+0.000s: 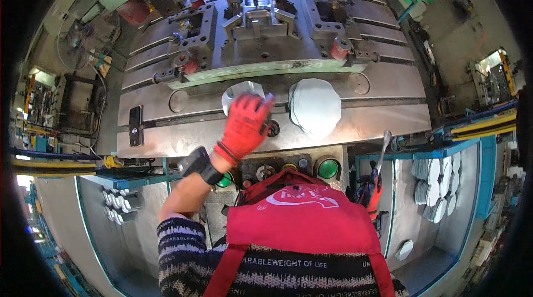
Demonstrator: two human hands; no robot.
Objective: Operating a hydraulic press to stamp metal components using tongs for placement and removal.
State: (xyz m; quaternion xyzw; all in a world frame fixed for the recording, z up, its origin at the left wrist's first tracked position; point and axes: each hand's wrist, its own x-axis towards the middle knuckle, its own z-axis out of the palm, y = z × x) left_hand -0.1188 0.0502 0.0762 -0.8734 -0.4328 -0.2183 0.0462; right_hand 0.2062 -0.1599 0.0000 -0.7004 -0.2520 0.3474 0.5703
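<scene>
Workpiece: shiny formed metal cup (240, 92), on the steel press bed (166, 136), just in front of the die, left of centre.
Left hand (244, 125): red glove, fingers curled over the cup's near rim and closed on it; a black band sits on the wrist.
Right hand (371, 190): red and blue glove, low beside the apron, closed around a thin metal rod (383, 150) that stands up toward the bed edge.
Blank stack (315, 107): flat pale round discs piled on the bed, just right of the cup, not touching it.
Die set (261, 25): grey blocks, clamps and red cylinders on the slotted plate behind a pale green strip.
Controls: green push button (328, 168) and smaller knobs on the panel at the bed's front edge.
Right bin (472, 186): blue-edged tray holding more round discs, some on edge, one lying apart lower down.
Left bin (89, 213): teal-edged tray with a few finished cups in its upper corner.
Room: factory floor, machines and yellow rails on both sides, daylight at far left.
Clothing: red apron (302, 219) over a striped knit sweater.
</scene>
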